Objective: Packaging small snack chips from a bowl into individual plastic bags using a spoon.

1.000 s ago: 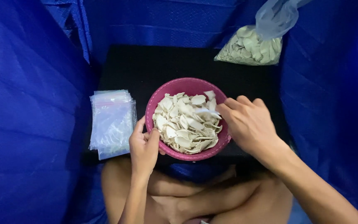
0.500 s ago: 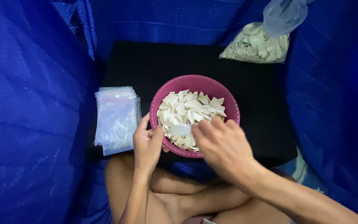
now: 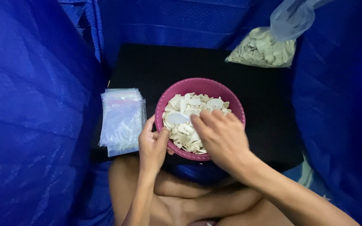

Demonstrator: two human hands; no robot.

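Gripping pink bowl (image 3: 231, 104) rim: left hand (image 3: 152, 144) | right hand (image 3: 221, 136) pinching white scoop (image 3: 177, 118) over chips (image 3: 189, 125)

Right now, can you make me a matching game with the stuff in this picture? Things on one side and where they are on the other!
Things:
1. pink bowl
2. stack of clear zip bags
3. big plastic bag of pale slices
4. left hand

Places:
A. far right corner of the black board
B. gripping the bowl's near left rim
C. middle of the black board, full of pale slices
D. left edge of the board, beside the bowl

Pairs: 1-C, 2-D, 3-A, 4-B
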